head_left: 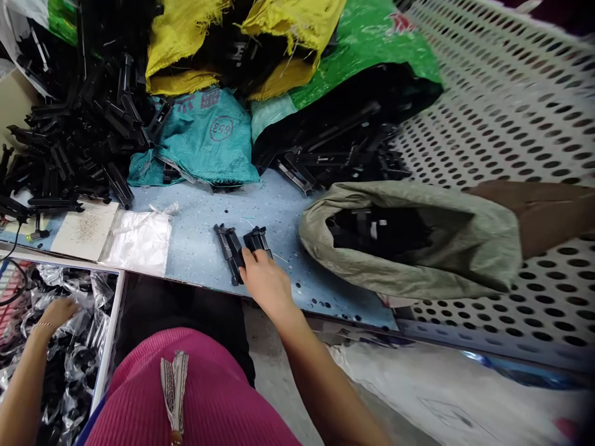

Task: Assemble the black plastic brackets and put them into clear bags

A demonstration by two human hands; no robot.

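Blue bench (pixel 195 214) is extending across; white-rimmed crate (pixel 111 337) is standing at left. Left hand (pixel 59 312) is hanging over it, finger state indeterminable. Right hand (pixel 267 284) is grasping right black part (pixel 257 239), lying on bench beside left black part (pixel 228 249).

Black parts (pixel 228 251): hard plastic in look, smooth, low sheen. Tabletop (pixel 193 238): smooth, satin, speckled. Flat transparent bags (pixel 139 241): thin plastic film, glossy, creased. Card sheet (pixel 96 238): matt, paper-like. Yellow sack (pixel 183 31): woven plastic, rough, frayed edges. Teal sack (pixel 204 139): woven plastic, wrinkled. Green sack (pixel 372 43): glossy plastic. Olive sack (pixel 409 282): matt, cloth-like. Perforated panel (pixel 483 71): smooth, plastic-looking. Pink top (pixel 214 396): ribbed knit.
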